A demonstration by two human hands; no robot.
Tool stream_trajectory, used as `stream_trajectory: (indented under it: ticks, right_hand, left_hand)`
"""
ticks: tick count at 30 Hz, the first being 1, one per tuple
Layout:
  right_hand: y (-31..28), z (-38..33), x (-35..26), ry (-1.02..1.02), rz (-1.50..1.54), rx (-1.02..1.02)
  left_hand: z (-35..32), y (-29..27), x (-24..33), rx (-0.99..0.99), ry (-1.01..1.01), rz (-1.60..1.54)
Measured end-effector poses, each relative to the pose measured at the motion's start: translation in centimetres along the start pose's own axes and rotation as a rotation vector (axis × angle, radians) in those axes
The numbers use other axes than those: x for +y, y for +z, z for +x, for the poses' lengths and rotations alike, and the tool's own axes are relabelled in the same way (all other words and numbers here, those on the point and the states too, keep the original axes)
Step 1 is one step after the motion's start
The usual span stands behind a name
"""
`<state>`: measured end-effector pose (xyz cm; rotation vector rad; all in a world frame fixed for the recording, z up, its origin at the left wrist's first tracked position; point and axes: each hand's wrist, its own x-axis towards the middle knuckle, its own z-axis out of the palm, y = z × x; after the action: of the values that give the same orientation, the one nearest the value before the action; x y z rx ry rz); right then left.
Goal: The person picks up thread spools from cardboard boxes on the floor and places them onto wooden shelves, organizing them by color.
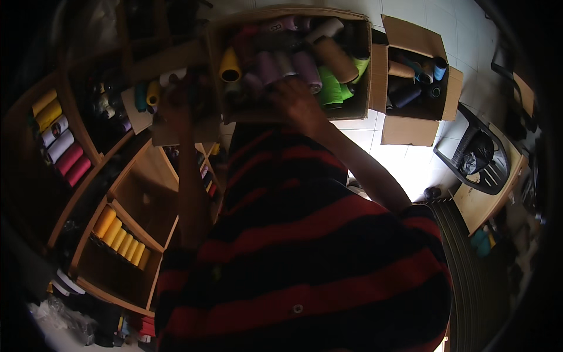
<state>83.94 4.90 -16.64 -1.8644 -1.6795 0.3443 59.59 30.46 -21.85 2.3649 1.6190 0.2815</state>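
Note:
My right hand [296,102] reaches over the near edge of a large cardboard box [293,12] full of thread cones. Its bent fingers close on the near end of a lilac thread cone [284,63], though the fingertips are partly hidden. Around it lie a purple cone [307,70], a brown cone [337,60], bright green cones [331,88] and a yellow cone [230,66]. My left hand [176,108] is in deep shadow over a smaller open carton [138,111], near a small yellow spool [153,92]. Its fingers cannot be made out.
At the right, another open carton [410,132] holds blue, dark and brown spools on the tiled floor [404,161]. A black chair [478,152] stands beyond it. Wooden shelving [143,182] on the left holds yellow spools [120,237] and pink ones [73,164].

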Motion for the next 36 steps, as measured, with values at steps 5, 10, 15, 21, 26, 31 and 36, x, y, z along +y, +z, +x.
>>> stream_trajectory:
  ticks: [5, 10, 15, 21, 26, 31, 36]
  right_hand:
    - [1.5, 4.8, 1.3, 0.147, -0.184, -0.059]
    - [-1.2, 6.6, 5.4, 0.422, 0.164, 0.080]
    - [-3.7, 8.1, 6.0, 0.755, 0.160, 0.370]
    - [-6.0, 7.0, 5.8, 0.778, -0.014, 0.625]
    - [-7.1, 4.8, 5.4, 0.681, -0.249, 0.588]
    - [-7.3, 2.5, 6.3, 0.618, -0.477, 0.492]
    - [-7.1, 2.4, 6.4, 0.696, -0.397, 0.396]
  left_hand:
    - [-0.8, 2.9, -2.1, -0.187, 0.340, -0.054]
    - [-1.1, 3.5, -2.7, -0.155, 0.360, -0.050]
    - [-0.7, 3.0, -0.9, -0.237, 0.224, 0.255]
    - [-2.0, 2.5, -0.8, -0.325, 0.297, 0.296]
    - [-1.9, 1.8, 0.9, -0.168, 0.260, 0.126]
    - [0.2, -1.2, 9.6, -0.065, 0.357, -0.469]
    - [0.7, 0.0, 17.9, -0.319, 0.632, -0.260]
